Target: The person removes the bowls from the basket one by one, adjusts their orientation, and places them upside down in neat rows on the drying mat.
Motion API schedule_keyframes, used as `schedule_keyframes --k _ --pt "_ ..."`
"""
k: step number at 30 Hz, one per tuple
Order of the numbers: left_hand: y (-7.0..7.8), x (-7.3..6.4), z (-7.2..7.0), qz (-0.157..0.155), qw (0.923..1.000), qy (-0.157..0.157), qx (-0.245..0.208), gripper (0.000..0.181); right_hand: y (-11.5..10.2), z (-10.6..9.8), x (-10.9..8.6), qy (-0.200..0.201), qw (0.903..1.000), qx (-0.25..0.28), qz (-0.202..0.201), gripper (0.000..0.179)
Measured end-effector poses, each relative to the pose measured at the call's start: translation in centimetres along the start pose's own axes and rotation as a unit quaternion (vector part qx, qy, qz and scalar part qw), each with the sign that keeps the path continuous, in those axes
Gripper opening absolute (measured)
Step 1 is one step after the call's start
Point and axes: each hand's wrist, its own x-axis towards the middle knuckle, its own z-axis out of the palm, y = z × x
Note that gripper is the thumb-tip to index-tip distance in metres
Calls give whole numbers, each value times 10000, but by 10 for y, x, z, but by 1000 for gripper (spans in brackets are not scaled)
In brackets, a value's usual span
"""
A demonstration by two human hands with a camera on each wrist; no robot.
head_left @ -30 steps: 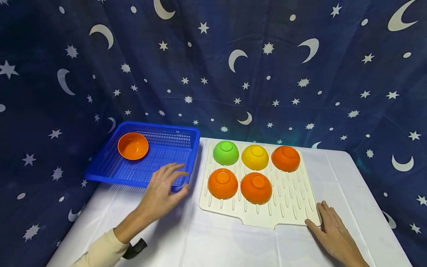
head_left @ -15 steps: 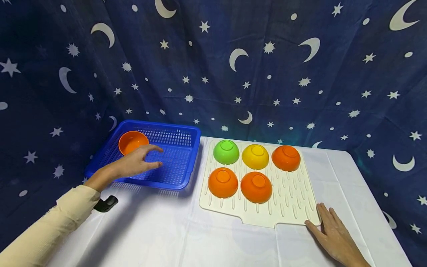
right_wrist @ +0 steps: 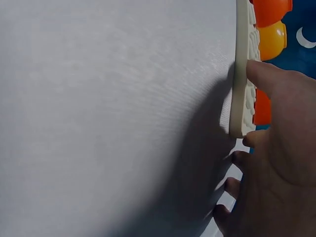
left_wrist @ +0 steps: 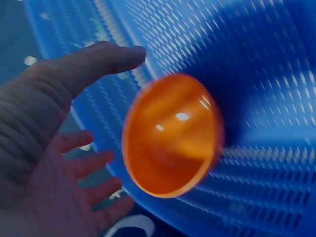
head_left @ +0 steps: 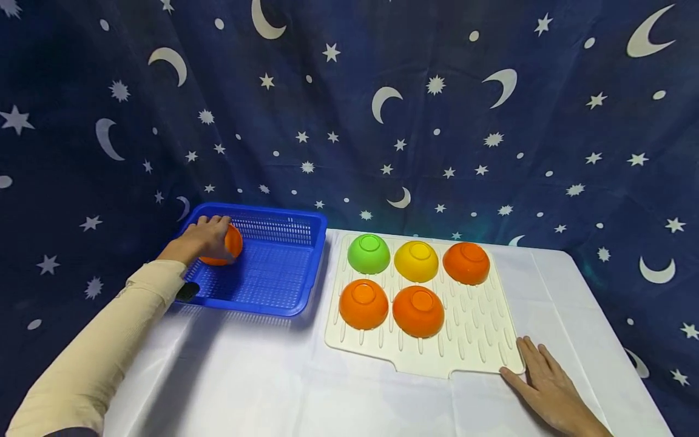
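In the head view my left hand (head_left: 203, 238) is over the left side of a blue plastic basket (head_left: 308, 267), partly covering an orange bowl (head_left: 235, 240). The left wrist view shows this bowl (left_wrist: 173, 140) with its hollow facing the camera, thumb and fingers spread apart beside it. Over at the right, my right hand (head_left: 551, 388) rests at the near right corner of a cream ridged drying mat (head_left: 480, 331), its thumb at the mat's edge. Its fingers lie fairly straight along the corner.
Upside down on the mat stand a green bowl (head_left: 369, 254), a yellow bowl (head_left: 417, 261) and several orange ones, including a front orange bowl (head_left: 364, 303). A white cloth (head_left: 349, 406) covers the table. Behind hangs a dark blue curtain (head_left: 349, 97) with moons and stars.
My left hand has moved leftward from the basket's near right corner, across the basket, to the orange bowl. My right hand has stayed at the mat's corner.
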Motion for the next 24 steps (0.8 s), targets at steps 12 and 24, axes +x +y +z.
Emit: schedule_keyframes --k 12,24 --pt "-2 7 11 -705 9956 -612 -59 125 -1 -8 2 181 9984 324 -416 96" --pt "12 8 9 -596 9961 -630 159 120 -1 -10 5 213 9965 561 -576 97"
